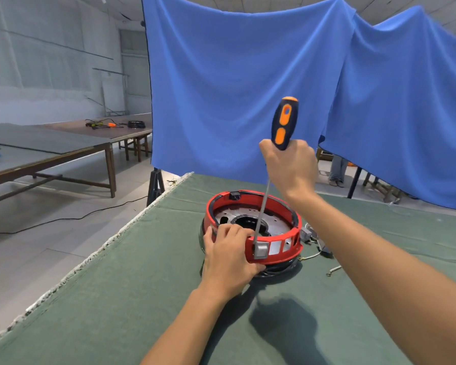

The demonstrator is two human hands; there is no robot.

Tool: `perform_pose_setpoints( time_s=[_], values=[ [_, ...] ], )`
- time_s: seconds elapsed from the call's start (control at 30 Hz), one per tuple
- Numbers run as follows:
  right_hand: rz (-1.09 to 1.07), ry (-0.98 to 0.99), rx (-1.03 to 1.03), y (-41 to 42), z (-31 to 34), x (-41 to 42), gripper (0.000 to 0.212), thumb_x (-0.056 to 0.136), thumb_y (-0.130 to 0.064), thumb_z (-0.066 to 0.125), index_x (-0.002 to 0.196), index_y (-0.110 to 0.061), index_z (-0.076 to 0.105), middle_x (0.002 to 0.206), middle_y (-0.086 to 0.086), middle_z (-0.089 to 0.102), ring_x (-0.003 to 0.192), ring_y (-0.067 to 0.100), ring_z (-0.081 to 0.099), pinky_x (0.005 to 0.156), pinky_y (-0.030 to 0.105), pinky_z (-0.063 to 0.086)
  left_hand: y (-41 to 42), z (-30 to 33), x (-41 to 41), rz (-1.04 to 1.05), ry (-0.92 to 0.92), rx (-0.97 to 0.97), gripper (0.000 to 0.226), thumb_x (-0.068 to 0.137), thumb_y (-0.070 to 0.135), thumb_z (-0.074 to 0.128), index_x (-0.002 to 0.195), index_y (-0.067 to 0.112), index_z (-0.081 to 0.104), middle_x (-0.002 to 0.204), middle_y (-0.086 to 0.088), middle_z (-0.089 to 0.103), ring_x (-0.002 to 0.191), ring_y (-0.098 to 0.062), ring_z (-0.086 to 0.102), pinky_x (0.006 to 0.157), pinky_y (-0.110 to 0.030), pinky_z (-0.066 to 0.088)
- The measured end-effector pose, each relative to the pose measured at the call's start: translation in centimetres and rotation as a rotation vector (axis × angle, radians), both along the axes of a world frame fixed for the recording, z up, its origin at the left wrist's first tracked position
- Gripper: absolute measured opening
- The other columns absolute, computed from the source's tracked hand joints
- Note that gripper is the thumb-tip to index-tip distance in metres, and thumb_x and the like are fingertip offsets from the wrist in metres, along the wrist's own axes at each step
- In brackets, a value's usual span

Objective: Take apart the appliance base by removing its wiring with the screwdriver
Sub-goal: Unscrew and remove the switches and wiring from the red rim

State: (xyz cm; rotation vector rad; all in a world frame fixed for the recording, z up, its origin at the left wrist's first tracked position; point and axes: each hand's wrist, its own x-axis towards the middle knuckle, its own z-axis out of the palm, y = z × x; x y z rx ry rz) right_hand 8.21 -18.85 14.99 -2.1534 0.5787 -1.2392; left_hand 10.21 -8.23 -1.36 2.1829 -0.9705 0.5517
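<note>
While left hand [228, 255] grips red base [274, 255], right [291, 167] holds screwdriver [283, 125]; no legible txt

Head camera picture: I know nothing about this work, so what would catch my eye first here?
Probably the big blue cloth hung across the back, then the orange and dark blue screwdriver raised in the right hand at the centre. Its long shaft runs down to the near rim of a round red appliance base on the green-covered table, which the left hand grips at its near-left edge.

Head view, forward-down, close over green table [142, 299]
</note>
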Motion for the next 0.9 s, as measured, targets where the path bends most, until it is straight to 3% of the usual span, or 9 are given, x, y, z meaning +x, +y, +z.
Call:
perform_pose_setpoints(
  time_s=[0.27,0.47,0.6,0.77,0.9],
  values=[
    [0.03,0.043,-0.075,0.6,-0.9,-0.1,0.032,0.076,-0.027,0.054,0.052,-0.007,0.046,0.05,0.006,0.042,0.049,0.02,0.033,0.049,0.027,0.029,-0.1,0.1,-0.1,0.014,-0.006,0.037,0.058,0.069,0.053,0.073,0.118,0.03,0.053,0.117,0.015,0.051,0.122,-0.011,0.032,0.113,-0.044,0.009],
    [0.069,0.104,-0.245,2.1,-1.6,0.4,0.035,0.069,-0.035,0.05,0.046,-0.013,0.037,0.042,-0.002,0.032,0.043,0.018,0.029,0.046,0.026,0.028,-0.3,0.0,-0.2,0.049,-0.048,0.043,0.06,0.065,0.049,0.078,0.113,0.02,0.057,0.117,0.005,0.057,0.118,-0.018,0.042,0.111,-0.047,0.017],
    [0.1,0.124,-0.336,2.8,-1.6,1.4,0.042,0.075,-0.031,0.057,0.046,-0.015,0.031,0.042,-0.003,0.029,0.044,0.018,0.028,0.046,0.027,0.026,-0.3,0.1,-0.2,0.074,-0.051,0.008,0.059,0.062,0.047,0.08,0.108,0.017,0.06,0.113,0.003,0.061,0.114,-0.018,0.048,0.11,-0.047,0.023],
    [0.094,0.215,-0.382,3.5,-1.7,3.0,0.039,0.078,-0.032,0.057,0.051,-0.016,0.034,0.046,-0.002,0.035,0.044,0.019,0.031,0.046,0.027,0.023,-0.2,0.2,0.0,0.015,0.079,-0.018,0.056,0.065,0.045,0.079,0.107,0.022,0.05,0.114,0.009,0.053,0.117,-0.013,0.04,0.115,-0.044,0.012],
    [0.107,0.302,-0.392,3.8,-1.7,4.3,0.037,0.078,-0.034,0.058,0.055,-0.015,0.037,0.05,-0.001,0.038,0.046,0.019,0.034,0.046,0.027,0.024,0.0,0.6,0.4,-0.001,0.109,0.074,0.059,0.069,0.05,0.074,0.114,0.025,0.045,0.12,0.01,0.047,0.122,-0.013,0.033,0.115,-0.043,0.009]
  ],
)
